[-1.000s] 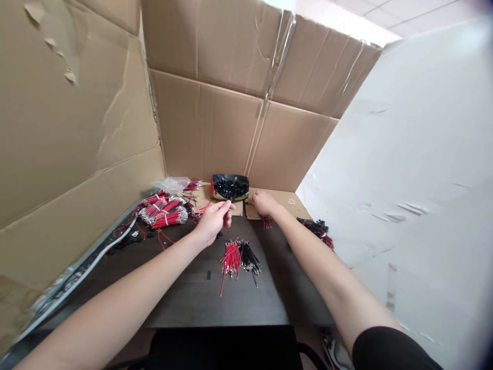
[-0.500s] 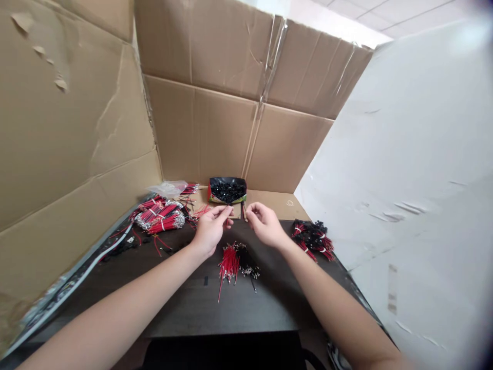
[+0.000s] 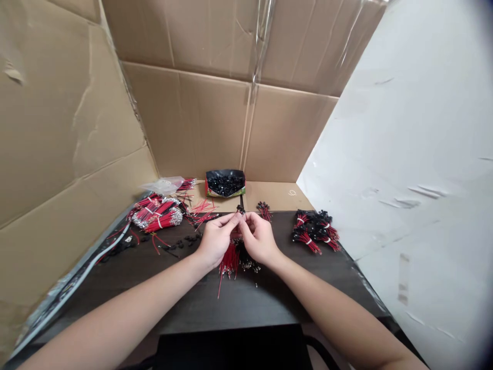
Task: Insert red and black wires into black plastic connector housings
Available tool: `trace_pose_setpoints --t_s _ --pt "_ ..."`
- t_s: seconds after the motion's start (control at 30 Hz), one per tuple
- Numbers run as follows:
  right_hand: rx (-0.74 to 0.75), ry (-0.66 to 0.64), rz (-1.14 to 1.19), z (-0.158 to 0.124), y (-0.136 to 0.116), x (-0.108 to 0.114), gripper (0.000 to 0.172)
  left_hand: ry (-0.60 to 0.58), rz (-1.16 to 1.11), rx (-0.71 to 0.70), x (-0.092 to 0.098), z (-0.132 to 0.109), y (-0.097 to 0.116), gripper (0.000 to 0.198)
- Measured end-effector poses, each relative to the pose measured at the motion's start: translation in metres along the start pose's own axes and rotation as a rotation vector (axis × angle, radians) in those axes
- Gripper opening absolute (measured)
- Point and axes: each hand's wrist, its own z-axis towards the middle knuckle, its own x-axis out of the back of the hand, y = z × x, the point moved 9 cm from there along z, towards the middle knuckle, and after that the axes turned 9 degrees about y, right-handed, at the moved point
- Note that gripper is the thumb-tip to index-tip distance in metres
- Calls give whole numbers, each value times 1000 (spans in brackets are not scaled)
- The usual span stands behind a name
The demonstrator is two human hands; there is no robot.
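Note:
My left hand [image 3: 216,239] and my right hand [image 3: 259,237] meet at the middle of the dark table [image 3: 192,303], fingertips pinched together on a small black connector [image 3: 241,209] with thin wires. Just below the hands lies a loose pile of short red and black wires [image 3: 234,259]. Behind them stands a small open box of black connectors [image 3: 225,184].
Banded bundles of red wires [image 3: 157,215] lie at the left with a clear plastic bag [image 3: 164,185]. Finished red-and-black wire bundles [image 3: 314,231] sit at the right. Cardboard walls [image 3: 200,118] enclose the back and left; a white board [image 3: 404,154] closes the right.
My right hand drew back from near the connector box and came together with my left hand above the loose wires. The view has tilted down.

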Motion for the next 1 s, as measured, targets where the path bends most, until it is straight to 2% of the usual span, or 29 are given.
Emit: trace_pose_setpoints --t_s 0.23,0.27,0.37,0.57,0.7,0.8,1.0 --pt "42 -61 -41 11 -6 11 21 40 83 -28 8 7 3 52" --pt "49 -64 -20 13 -8 14 24 28 113 -39 8 7 4 51" --pt "57 -111 62 18 -11 17 38 -53 214 -58 2 7 6 51" --pt "9 -113 191 23 -3 17 27 -219 404 -45 -9 2 5 56" --pt "2 -61 167 26 0 24 32 -277 498 -59 -13 1 6 57" --pt "7 -104 120 27 1 24 36 -299 474 -24 -14 0 5 55" --pt "-43 -176 166 28 0 22 31 -369 519 -1 -18 0 -1 53"
